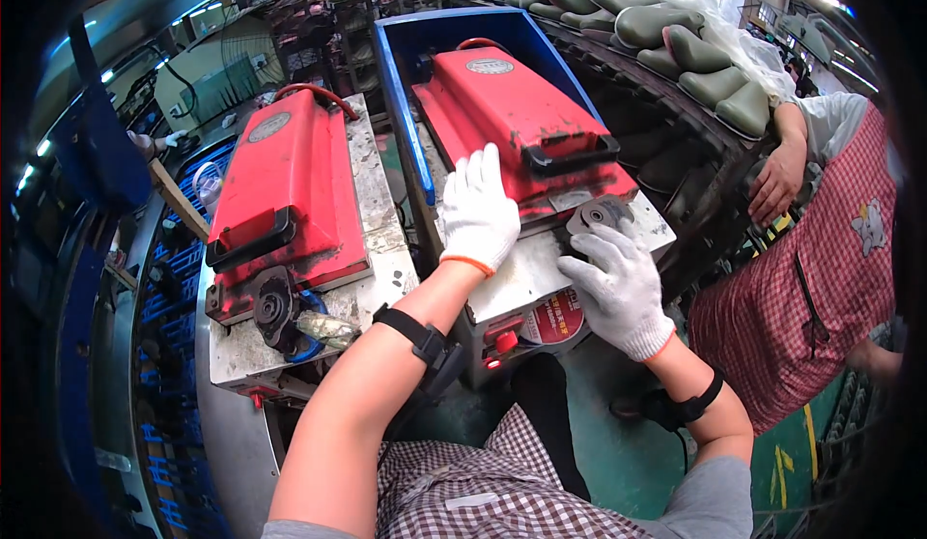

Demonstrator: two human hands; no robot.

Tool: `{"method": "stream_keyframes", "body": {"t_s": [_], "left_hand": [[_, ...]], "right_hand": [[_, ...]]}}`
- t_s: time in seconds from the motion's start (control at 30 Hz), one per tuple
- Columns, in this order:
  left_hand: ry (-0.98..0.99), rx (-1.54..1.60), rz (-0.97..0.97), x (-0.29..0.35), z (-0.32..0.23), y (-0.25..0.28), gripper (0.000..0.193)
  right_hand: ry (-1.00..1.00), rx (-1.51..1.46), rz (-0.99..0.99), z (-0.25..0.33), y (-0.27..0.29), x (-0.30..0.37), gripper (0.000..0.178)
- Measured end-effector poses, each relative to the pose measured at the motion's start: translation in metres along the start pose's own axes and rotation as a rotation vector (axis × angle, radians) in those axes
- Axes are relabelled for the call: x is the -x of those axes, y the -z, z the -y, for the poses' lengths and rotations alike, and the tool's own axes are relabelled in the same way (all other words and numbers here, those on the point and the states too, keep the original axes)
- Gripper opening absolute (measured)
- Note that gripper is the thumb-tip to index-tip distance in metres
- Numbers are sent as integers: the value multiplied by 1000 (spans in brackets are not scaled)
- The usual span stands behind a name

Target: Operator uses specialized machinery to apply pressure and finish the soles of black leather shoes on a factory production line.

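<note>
Two machines with red metal covers stand side by side on pale, stained metal bases. On the right machine, my left hand (480, 209), in a white glove with an orange cuff, lies flat with its fingers stretched along the edge of the red cover (517, 99). It is left of the cover's black handle (570, 156) and holds nothing. My right hand (618, 293), gloved the same way, has its fingertips against a dark round latch-like part (599, 214) at the base's front. Its thumb is apart from the fingers. A similar round part (275, 307) sits before the left red cover (290, 186).
A blue bin-like surround (425, 167) encloses the right machine's back. A red switch (506, 342) is on its front. Olive-green shoes (666, 29) are piled on a rack behind, at right. A person in a red checked apron (792, 297) stands close on my right.
</note>
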State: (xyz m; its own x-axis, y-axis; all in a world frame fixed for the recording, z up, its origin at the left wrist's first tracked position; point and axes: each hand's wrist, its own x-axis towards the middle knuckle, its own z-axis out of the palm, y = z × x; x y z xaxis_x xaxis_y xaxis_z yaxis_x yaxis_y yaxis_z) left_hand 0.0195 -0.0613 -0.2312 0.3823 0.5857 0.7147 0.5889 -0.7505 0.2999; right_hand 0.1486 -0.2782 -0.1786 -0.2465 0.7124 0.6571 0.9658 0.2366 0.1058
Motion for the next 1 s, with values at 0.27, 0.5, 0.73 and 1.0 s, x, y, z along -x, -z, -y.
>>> {"method": "stream_keyframes", "body": {"t_s": [0.27,0.5,0.73,1.0], "left_hand": [[-51,-48,6,4,-9,-4,78],[155,-108,258,4,-9,23,77],[-100,-14,20,3,50,215,45],[-19,-229,303,47,163,293,37]], "right_hand": [[-201,230,-301,-95,1,54,33],[-258,92,-438,-67,-14,4,39],[-53,-609,-214,92,-49,-53,38],[-564,-1780,909,198,-95,-141,61]]}}
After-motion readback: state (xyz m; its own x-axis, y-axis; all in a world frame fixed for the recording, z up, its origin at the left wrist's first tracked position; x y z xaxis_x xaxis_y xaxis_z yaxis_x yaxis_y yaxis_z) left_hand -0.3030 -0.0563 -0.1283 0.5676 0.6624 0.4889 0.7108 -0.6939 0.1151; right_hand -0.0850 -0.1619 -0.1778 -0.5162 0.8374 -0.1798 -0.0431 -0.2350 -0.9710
